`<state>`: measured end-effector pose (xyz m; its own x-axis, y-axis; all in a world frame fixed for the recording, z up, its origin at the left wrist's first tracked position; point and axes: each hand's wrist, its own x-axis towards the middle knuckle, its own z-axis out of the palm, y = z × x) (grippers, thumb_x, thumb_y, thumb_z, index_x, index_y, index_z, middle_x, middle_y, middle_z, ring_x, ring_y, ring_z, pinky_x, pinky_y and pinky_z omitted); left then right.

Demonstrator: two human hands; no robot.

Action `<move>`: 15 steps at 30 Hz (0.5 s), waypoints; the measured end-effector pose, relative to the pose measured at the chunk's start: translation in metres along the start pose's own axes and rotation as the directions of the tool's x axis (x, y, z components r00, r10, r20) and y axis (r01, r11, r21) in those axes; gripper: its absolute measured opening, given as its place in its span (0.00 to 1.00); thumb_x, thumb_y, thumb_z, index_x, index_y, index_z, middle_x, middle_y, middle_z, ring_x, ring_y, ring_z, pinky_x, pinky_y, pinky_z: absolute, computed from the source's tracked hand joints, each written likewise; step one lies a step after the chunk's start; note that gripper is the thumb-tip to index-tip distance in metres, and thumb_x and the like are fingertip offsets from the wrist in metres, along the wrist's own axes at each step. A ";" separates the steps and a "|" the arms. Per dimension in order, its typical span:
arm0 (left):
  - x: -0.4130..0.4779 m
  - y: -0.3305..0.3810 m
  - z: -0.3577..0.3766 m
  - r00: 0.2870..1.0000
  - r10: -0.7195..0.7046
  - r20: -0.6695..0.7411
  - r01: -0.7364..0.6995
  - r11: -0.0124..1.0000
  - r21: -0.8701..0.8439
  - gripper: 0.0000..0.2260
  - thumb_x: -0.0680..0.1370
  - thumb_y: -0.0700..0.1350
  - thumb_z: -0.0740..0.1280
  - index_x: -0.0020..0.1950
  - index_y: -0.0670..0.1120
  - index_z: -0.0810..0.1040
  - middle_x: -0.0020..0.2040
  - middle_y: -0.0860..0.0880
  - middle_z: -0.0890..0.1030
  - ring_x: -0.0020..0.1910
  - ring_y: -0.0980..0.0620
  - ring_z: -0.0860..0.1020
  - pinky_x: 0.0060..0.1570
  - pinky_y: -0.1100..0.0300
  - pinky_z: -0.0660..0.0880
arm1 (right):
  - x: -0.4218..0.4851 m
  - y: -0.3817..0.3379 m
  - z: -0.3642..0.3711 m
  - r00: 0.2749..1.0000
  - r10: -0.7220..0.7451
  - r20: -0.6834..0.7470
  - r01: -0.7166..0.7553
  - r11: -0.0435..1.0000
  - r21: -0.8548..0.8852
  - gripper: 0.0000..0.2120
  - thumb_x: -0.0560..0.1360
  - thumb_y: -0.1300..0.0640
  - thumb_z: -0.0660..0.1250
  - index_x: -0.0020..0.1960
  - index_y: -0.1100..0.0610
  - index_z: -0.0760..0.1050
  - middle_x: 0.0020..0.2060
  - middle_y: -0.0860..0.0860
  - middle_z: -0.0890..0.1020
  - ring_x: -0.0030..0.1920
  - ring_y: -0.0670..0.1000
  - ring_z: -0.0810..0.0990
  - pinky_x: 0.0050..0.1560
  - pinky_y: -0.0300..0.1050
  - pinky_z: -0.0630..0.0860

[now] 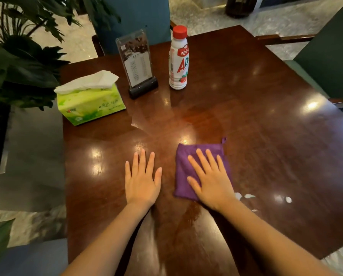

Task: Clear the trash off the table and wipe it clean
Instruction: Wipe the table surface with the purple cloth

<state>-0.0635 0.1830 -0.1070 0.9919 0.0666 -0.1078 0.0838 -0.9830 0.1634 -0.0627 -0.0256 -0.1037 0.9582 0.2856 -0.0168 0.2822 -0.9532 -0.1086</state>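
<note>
A folded purple cloth [186, 164] lies flat on the dark glossy wooden table [266, 116], near its front middle. My right hand [210, 180] rests palm down on the cloth with fingers spread, pressing it to the tabletop. To its left, my left hand [141, 179] lies flat on the bare wood, fingers apart, holding nothing. A white milk-drink bottle [178, 60] with a red cap stands upright at the back middle. Small white scraps [246, 195] lie on the table just right of my right wrist.
A green tissue pack [91, 102] with a tissue sticking out sits at the back left. A clear menu stand [138, 64] on a black base is beside the bottle. Chairs stand behind and to the right; leafy plants [23, 62] crowd the left edge.
</note>
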 end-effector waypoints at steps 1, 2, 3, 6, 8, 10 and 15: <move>0.000 -0.001 -0.001 1.000 0.003 0.002 -0.003 1.000 -0.009 0.30 0.74 0.61 0.34 0.75 0.54 0.44 0.78 0.49 0.47 0.77 0.50 0.43 0.75 0.47 0.42 | -0.011 -0.004 0.001 1.000 -0.024 0.016 0.024 1.000 -0.003 0.29 0.76 0.40 0.51 0.73 0.50 0.60 0.73 0.55 0.64 0.73 0.61 0.61 0.71 0.58 0.53; 0.000 -0.001 -0.002 1.000 0.006 0.008 -0.006 1.000 -0.018 0.29 0.74 0.61 0.33 0.74 0.54 0.43 0.78 0.49 0.47 0.77 0.50 0.43 0.75 0.47 0.41 | -0.016 -0.004 0.000 0.998 -0.045 0.031 0.045 0.999 0.005 0.29 0.76 0.39 0.51 0.73 0.49 0.60 0.73 0.54 0.64 0.73 0.60 0.61 0.70 0.58 0.52; 0.000 -0.002 -0.003 1.000 0.010 0.018 -0.009 1.000 -0.023 0.29 0.73 0.61 0.33 0.73 0.54 0.41 0.78 0.49 0.46 0.77 0.50 0.42 0.75 0.48 0.41 | -0.013 0.000 -0.001 0.997 -0.065 0.033 0.065 0.998 0.013 0.28 0.76 0.39 0.51 0.73 0.49 0.61 0.73 0.54 0.65 0.73 0.60 0.62 0.70 0.58 0.53; -0.001 -0.003 -0.002 1.000 0.014 0.018 -0.013 1.000 -0.026 0.28 0.73 0.62 0.32 0.73 0.56 0.39 0.78 0.50 0.44 0.77 0.51 0.40 0.75 0.48 0.39 | 0.034 0.024 -0.004 0.998 0.021 0.054 -0.021 1.000 0.001 0.29 0.74 0.41 0.51 0.71 0.51 0.66 0.71 0.58 0.68 0.70 0.64 0.66 0.70 0.63 0.60; -0.002 -0.003 0.000 1.000 0.018 -0.013 -0.018 0.999 -0.032 0.28 0.75 0.62 0.35 0.74 0.56 0.42 0.78 0.50 0.45 0.76 0.52 0.40 0.75 0.48 0.40 | 0.080 0.043 -0.010 0.987 0.156 0.049 -0.157 0.987 0.018 0.29 0.75 0.41 0.49 0.73 0.52 0.63 0.73 0.61 0.64 0.72 0.66 0.62 0.69 0.67 0.57; -0.002 -0.003 0.001 0.999 0.028 -0.041 -0.030 0.999 -0.039 0.28 0.76 0.61 0.37 0.76 0.55 0.46 0.78 0.50 0.47 0.76 0.52 0.41 0.75 0.48 0.42 | 0.122 0.056 -0.017 0.967 0.241 0.086 -0.244 0.969 0.026 0.28 0.78 0.42 0.47 0.76 0.49 0.53 0.76 0.59 0.53 0.76 0.62 0.49 0.73 0.65 0.46; -0.003 -0.004 0.002 0.997 0.030 -0.064 -0.033 0.999 -0.037 0.28 0.77 0.61 0.39 0.76 0.55 0.47 0.78 0.50 0.47 0.77 0.51 0.42 0.75 0.48 0.42 | 0.161 0.069 -0.024 0.953 0.267 0.146 -0.271 0.963 0.011 0.28 0.79 0.40 0.43 0.76 0.46 0.44 0.77 0.54 0.46 0.77 0.59 0.42 0.74 0.62 0.40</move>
<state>-0.0667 0.1860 -0.1095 0.9981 0.0475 -0.0398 0.0546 -0.9777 0.2026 0.1125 -0.0473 -0.0902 0.9813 0.0325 -0.1898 0.0115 -0.9938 -0.1108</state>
